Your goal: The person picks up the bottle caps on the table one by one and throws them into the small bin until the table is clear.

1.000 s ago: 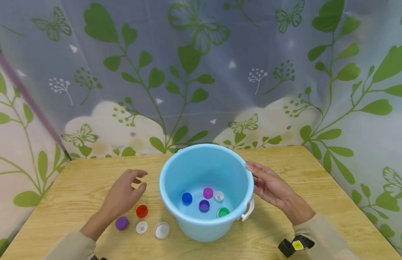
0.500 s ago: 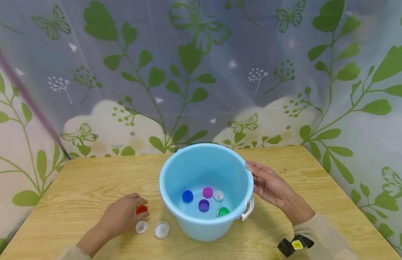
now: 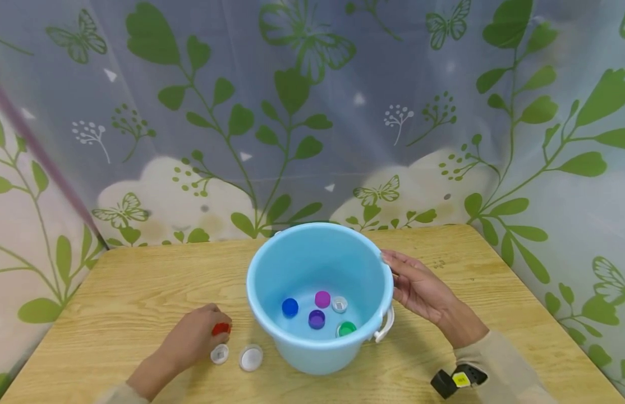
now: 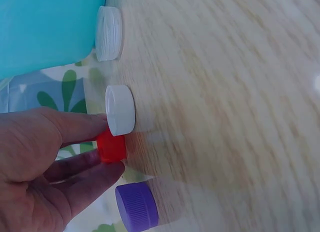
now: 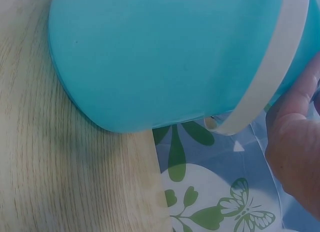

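Observation:
My left hand [image 3: 188, 339] is low over the table, left of the bucket. Its thumb and fingers pinch a red bottle cap [image 4: 111, 146], partly covered by the hand in the head view. Beside it lie a white cap [image 3: 219, 354], a larger whitish cap [image 3: 251, 358] and a purple ribbed cap [image 4: 136, 207], which the left hand hides in the head view. My right hand [image 3: 418, 289] rests its fingers against the outside of the light blue bucket [image 3: 317, 359], at the rim. Inside the bucket are a blue cap [image 3: 289, 307] and several others.
The bucket's white handle [image 3: 387, 325] hangs down on its right side. Everything stands on a wood-grain table [image 3: 151, 280]. A patterned curtain [image 3: 312, 112] with leaves and butterflies rises behind the table and along both sides.
My left hand has come down from beside the bucket to the red cap and now pinches it. The right hand stays at the bucket's rim.

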A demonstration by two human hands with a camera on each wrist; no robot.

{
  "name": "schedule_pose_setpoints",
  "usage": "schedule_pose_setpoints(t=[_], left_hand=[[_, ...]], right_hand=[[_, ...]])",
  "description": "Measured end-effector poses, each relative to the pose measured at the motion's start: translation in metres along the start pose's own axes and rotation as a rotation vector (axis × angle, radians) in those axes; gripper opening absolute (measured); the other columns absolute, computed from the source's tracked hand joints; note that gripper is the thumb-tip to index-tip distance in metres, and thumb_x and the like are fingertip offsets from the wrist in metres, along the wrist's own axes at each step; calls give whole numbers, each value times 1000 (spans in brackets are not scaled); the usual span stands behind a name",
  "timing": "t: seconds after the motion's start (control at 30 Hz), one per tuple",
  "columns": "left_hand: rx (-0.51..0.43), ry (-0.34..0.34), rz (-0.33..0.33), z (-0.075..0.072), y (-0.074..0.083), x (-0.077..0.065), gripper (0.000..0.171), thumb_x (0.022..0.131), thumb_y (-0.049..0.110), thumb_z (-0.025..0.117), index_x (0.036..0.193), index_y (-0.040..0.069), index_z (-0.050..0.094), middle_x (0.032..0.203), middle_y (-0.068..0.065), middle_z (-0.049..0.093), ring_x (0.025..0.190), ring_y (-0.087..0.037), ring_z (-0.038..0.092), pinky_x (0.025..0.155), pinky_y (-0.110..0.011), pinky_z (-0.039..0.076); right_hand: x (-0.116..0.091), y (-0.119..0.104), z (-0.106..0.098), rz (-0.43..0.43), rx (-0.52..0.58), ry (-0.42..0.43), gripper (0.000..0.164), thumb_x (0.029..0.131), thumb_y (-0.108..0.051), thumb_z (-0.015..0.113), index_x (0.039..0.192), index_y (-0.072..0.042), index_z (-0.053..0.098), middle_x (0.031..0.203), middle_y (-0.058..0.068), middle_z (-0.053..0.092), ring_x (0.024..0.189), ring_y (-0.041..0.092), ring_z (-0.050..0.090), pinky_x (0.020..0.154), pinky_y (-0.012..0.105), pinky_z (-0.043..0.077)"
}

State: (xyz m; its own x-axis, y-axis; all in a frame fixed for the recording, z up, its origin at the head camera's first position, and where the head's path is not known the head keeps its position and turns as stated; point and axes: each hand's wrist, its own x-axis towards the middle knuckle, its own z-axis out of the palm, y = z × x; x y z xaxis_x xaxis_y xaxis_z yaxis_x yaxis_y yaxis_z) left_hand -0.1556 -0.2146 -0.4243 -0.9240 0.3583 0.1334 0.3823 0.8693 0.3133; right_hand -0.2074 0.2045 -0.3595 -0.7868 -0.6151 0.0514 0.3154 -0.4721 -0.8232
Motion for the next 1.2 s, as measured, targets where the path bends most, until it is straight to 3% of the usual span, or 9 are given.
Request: schedule_pose_setpoints(t=[0.27,0.43,0.53,0.77,0.9,1.03,1.2], left_hand=[[1,42,41,5,-3,-1,15,74,4,78,86,11,71,82,3,61,73,-12,56,63,-28,51],[-72,55,-42,2,-2,1,19,77,5,76,96,7,72,92,-1,64,82,-17,61,70,-33,55],[-105,123,-54,-10,0,5,22,79,4,76,100,3,71,97,-6,65,83,-21,63,69,-34,57],[-21,382,69,-56,11,24,26,78,1,77,103,-2,70,98,-11,65,81,-26,64,64,-38,57],[3,483,117,-81,20,38,28,79,1,76,105,-3,69,99,-13,64,82,-29,64,64,-42,56],[-22,515,171,-97,33,51,28,80,2,76,107,-2,69,102,-12,64,84,-29,64,66,-42,56],[-70,514,317,-106,57,70,26,78,1,78,103,1,71,102,-8,64,88,-24,63,70,-37,57]], right_hand=[[0,0,1,-1,6,19,30,106,-12,33,122,-6,57,108,8,60,95,15,63,84,28,54],[1,0,2,4,7,36,28,105,-13,35,122,-6,57,108,8,60,94,15,64,83,28,54],[1,1,2,6,6,39,27,105,-13,36,122,-6,57,108,8,59,94,15,63,84,28,54],[0,1,1,-2,0,29,28,105,-12,35,122,-7,57,109,8,59,95,14,63,84,28,54],[1,2,1,-7,0,18,28,105,-12,35,122,-6,56,108,8,59,94,14,63,84,27,54],[1,3,0,-14,2,-3,29,106,-11,33,122,-5,56,108,8,59,95,14,63,84,27,54],[1,3,0,-17,6,0,28,106,-11,33,121,-6,57,107,8,59,94,14,63,84,27,54]])
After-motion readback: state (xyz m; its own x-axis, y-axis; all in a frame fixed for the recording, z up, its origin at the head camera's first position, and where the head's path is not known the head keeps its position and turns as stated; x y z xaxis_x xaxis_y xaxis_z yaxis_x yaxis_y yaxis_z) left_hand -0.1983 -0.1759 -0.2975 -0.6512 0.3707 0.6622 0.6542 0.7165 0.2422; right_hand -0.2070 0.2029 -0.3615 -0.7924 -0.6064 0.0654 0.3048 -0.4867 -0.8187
